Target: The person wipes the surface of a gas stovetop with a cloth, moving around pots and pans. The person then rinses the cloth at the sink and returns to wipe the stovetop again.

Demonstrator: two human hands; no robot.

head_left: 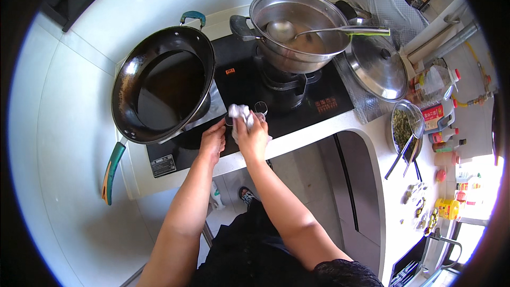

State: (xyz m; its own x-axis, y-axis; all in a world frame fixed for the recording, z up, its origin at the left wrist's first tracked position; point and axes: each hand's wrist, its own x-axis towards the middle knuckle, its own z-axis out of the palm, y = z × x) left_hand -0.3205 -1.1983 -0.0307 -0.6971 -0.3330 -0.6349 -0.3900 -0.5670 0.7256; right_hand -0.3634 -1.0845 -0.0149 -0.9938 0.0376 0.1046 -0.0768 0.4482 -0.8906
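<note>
My right hand (pixel 255 135) grips a crumpled whitish cloth (pixel 240 113) over the front part of a black glass gas cooktop (pixel 279 121), beside a round control knob (pixel 261 107). My left hand (pixel 213 139) is at another knob (pixel 229 119) just left of the cloth; its fingertips touch or nearly touch it, and I cannot tell if they grip it. A dark wok (pixel 167 87) with some dark liquid sits on the left burner. On the right burner stands a steel pot (pixel 295 59) of cloudy liquid, with a steel ladle (pixel 281 31) resting in it.
The wok's green handle (pixel 113 169) sticks out at the lower left. A steel lid (pixel 382 69) lies right of the pot. Farther right are a bowl of dark green leafy food (pixel 402 121) with a strainer (pixel 414 121), several bottles and a red plastic jug (pixel 434 115). A wall closes the left side.
</note>
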